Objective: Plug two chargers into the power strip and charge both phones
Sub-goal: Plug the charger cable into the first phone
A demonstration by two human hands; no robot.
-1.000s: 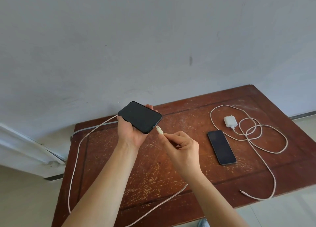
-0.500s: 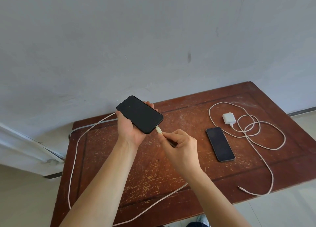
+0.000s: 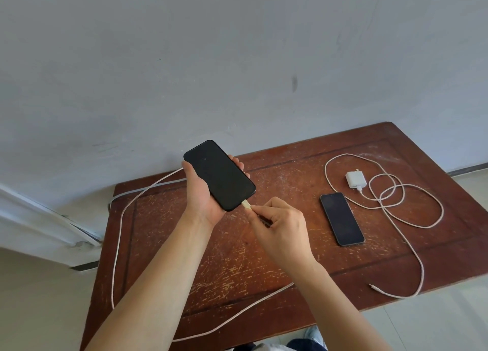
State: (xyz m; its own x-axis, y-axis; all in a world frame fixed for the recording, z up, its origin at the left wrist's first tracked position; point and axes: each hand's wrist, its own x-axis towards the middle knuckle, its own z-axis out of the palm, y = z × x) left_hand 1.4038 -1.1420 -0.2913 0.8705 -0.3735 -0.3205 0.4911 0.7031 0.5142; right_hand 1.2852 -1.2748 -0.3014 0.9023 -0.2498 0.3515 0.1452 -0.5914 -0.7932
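My left hand [image 3: 202,201] holds a black phone [image 3: 219,175] above the table, its dark screen up. My right hand [image 3: 281,225] pinches the plug [image 3: 246,205] of a white cable [image 3: 117,245], and the plug's tip sits at the phone's bottom edge. That cable loops off the table's left side and runs back behind my left hand toward the wall. A second black phone [image 3: 342,218] lies flat on the table to the right. Beside it lie a white charger brick [image 3: 356,179] and its coiled cable [image 3: 412,218]; the cable's free end [image 3: 373,286] rests near the front edge. No power strip is visible.
The scratched brown wooden table [image 3: 237,271] stands against a grey wall. A grey cord [image 3: 137,190] runs along the table's back left edge. White trim lies on the floor at left.
My right hand has brought the plug from just short of the phone to its bottom port. The camera's view has tilted slightly, and the phone has turned a little more upright.
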